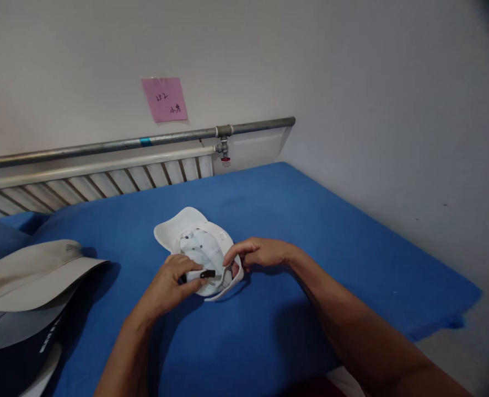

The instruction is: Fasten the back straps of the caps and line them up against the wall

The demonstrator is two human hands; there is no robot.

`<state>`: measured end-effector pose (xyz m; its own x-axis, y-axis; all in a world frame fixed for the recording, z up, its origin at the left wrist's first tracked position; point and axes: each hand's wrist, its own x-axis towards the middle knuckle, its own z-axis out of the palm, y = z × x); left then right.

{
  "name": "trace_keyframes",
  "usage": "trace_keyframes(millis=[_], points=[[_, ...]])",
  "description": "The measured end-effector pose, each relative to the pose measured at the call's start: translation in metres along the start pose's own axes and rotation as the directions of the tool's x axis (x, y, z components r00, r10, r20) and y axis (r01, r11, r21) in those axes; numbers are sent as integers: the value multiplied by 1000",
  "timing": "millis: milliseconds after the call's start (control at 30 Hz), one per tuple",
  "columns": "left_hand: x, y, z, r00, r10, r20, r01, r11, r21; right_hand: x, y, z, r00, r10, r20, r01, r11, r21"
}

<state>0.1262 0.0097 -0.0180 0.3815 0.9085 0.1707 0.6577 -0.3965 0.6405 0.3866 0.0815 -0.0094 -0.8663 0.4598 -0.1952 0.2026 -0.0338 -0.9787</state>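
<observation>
A white baseball cap [200, 248] is lying upside down on the blue bed cover [310, 231], its brim pointing away toward the wall and its open inside facing up. Both hands are working at the near, back edge of the cap. The left hand [173, 284] is curling over that edge, its fingers [192, 270] pressing together with the thumb on the white back strap, right beside the small black buckle [208, 273]. The right hand [258, 252] is coming in from the other side, its fingers [234, 255] bending together and pinching the cap's rim just beside the buckle. The two hands are sitting close together, with the buckle showing between them.

Well apart to the left, a beige wide-brimmed hat [33, 273] is resting on top of a darker hat [16, 331], both lying at the edge of the bed. Behind the bed, a white radiator [103, 179] is running along the wall beneath a grey metal pipe [145, 142], which is ending in a small valve with a red tip [225, 160]. A pink sticky note [164, 99] with handwriting is hanging on the wall above the pipe.
</observation>
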Motion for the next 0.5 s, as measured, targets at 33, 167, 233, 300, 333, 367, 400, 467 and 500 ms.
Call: trace_keyframes(millis=[33,167,233,300,333,367,400,467,500], points=[[-1,0,-3,1000,-13,-7,12,999,-53,0,0,1,1000,-7,2,7,1000,15],[-6,1,-13,998,-60,-27,51,966,-252,-3,-10,12,983,-116,-141,101,989,-109],[-9,2,-16,995,-89,-38,72,940,-333,-5,-18,18,957,-219,-191,142,927,-347],[-11,3,-19,991,-126,-44,98,910,-403,-9,-26,22,910,-352,-219,155,779,-607],[-11,3,-20,988,-144,-47,110,894,-434,-10,-30,24,876,-424,-229,148,689,-709],[-12,3,-21,986,-161,-51,120,879,-462,-12,-33,27,841,-489,-231,139,608,-782],[-13,2,-23,983,-177,-53,130,866,-483,-13,-36,30,807,-546,-225,140,547,-826],[-14,2,-26,979,-197,-48,145,844,-516,-16,-41,38,758,-625,-183,210,500,-840],[-15,2,-27,979,-202,-38,152,835,-529,-16,-42,43,752,-640,-160,270,520,-810]])
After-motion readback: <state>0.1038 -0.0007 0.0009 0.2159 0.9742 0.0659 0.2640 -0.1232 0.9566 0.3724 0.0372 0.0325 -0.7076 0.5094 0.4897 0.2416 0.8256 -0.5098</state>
